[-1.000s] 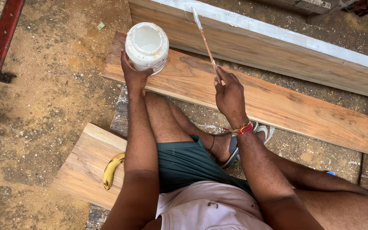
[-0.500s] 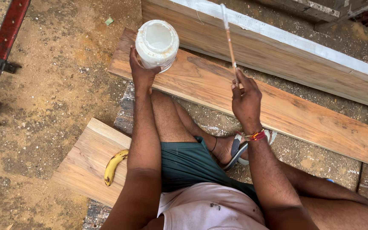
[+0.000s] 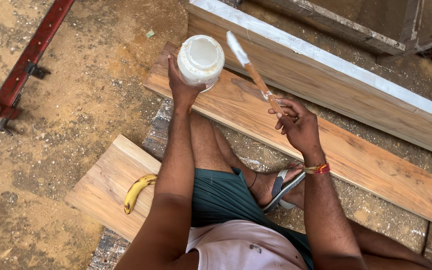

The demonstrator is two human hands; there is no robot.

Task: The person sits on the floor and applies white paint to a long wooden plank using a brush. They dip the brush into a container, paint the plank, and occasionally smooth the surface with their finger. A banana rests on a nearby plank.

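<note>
My left hand (image 3: 182, 90) grips a round white plastic jar (image 3: 201, 59) of white paste, held up over the near wooden plank (image 3: 356, 155). My right hand (image 3: 298, 125) holds a thin wooden stick (image 3: 256, 77) whose white-coated tip points up toward the jar's rim, a little to its right. Behind the plank stands a thicker timber (image 3: 336, 75) on edge, its top face coated white. I sit with legs folded, a sandal (image 3: 283, 187) on one foot.
A short board (image 3: 106, 185) lies at my left with a yellow banana (image 3: 137, 192) on it. A red metal bar clamp (image 3: 23, 62) lies on the sandy ground at far left. More timbers (image 3: 326, 22) lie at the top right.
The stick's tip has lifted off the white-coated timber and swung left toward the jar. The jar stays held up in my left hand.
</note>
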